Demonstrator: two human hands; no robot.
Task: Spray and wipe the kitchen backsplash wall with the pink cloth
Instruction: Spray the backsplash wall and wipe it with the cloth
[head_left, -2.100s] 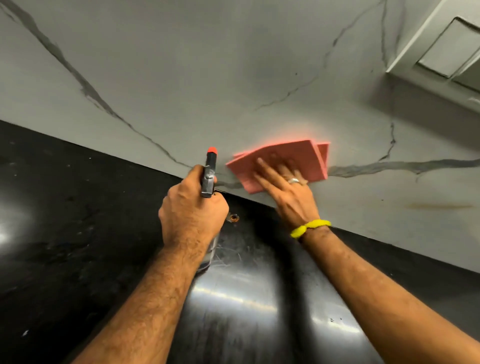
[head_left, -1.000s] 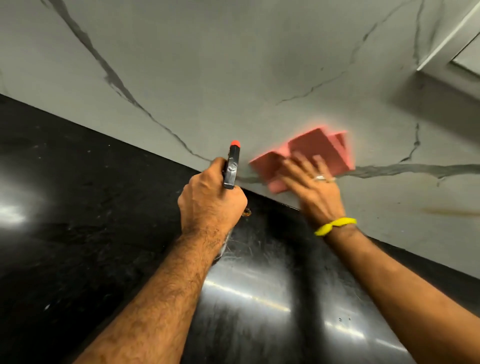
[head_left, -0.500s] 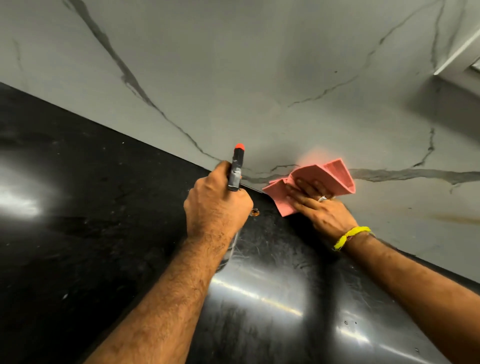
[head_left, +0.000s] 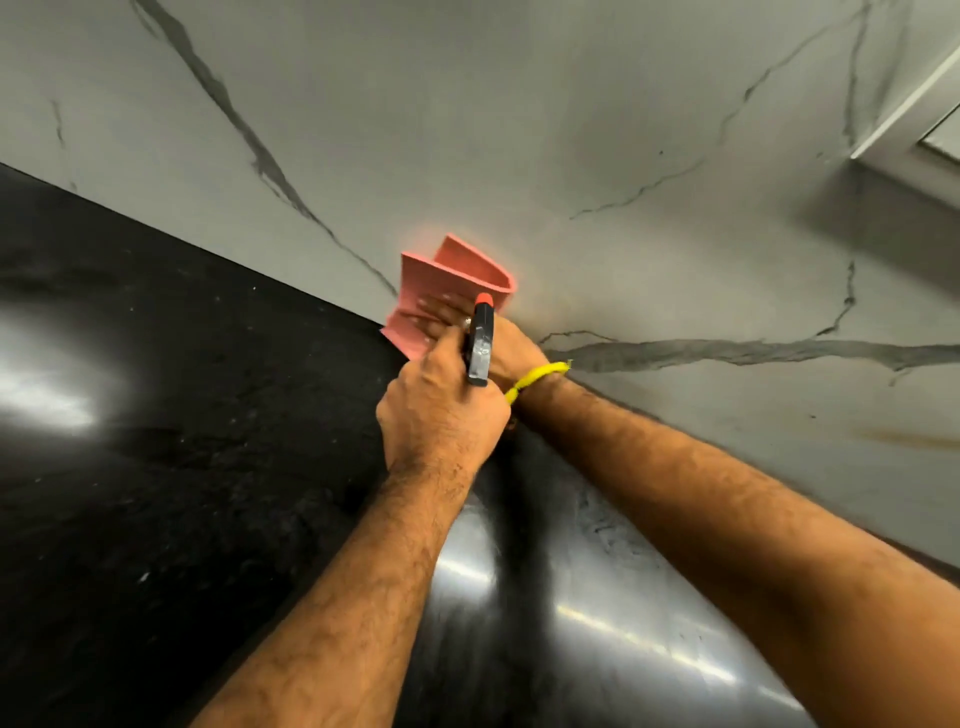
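- The right hand (head_left: 511, 345) has slid the folded pink cloth (head_left: 441, 291) leftward along the grey marble-veined backsplash wall (head_left: 571, 130).
- It now sits behind the left hand (head_left: 441, 410), with the cloth's right edge curling off the wall.

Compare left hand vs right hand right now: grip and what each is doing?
The left hand is curled round the spray bottle, held above the black countertop; the right hand presses the pink cloth against the backsplash wall. The right wrist wears a yellow band; the left is bare. The left hand partly hides the right.
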